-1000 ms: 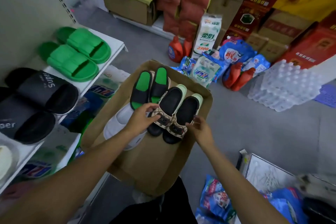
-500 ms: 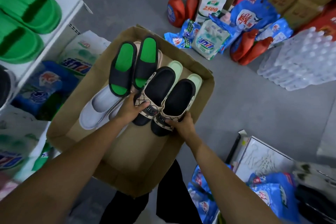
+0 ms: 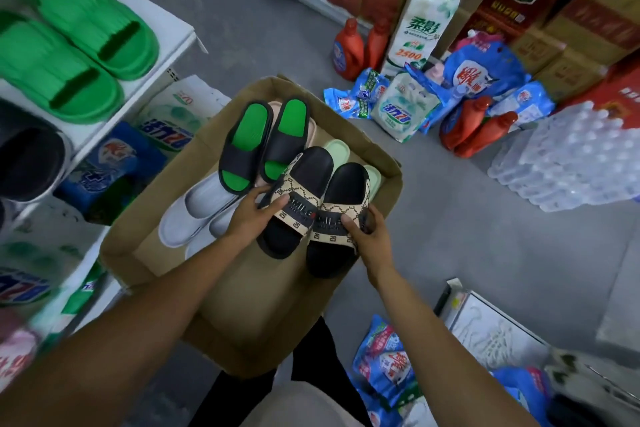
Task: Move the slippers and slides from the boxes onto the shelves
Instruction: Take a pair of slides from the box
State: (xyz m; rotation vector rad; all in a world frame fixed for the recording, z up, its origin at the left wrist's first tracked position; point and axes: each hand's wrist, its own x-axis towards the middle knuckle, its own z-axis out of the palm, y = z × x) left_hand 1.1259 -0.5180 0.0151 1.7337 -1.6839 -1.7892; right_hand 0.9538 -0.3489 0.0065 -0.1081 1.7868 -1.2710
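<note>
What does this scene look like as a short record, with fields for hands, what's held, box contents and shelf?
left hand: grips the strap of the left patterned slide
right hand: grips the strap of the right patterned slide
cardboard box: black-and-green slides, grey slippers, pale green pair partly hidden
shelf: green slides, black slide
floor: detergent bags, red bottles, bottled water pack

Both hands [image 3: 304,224] on a patterned-strap black slide pair [image 3: 313,211] over the cardboard box [image 3: 388,163]
</note>
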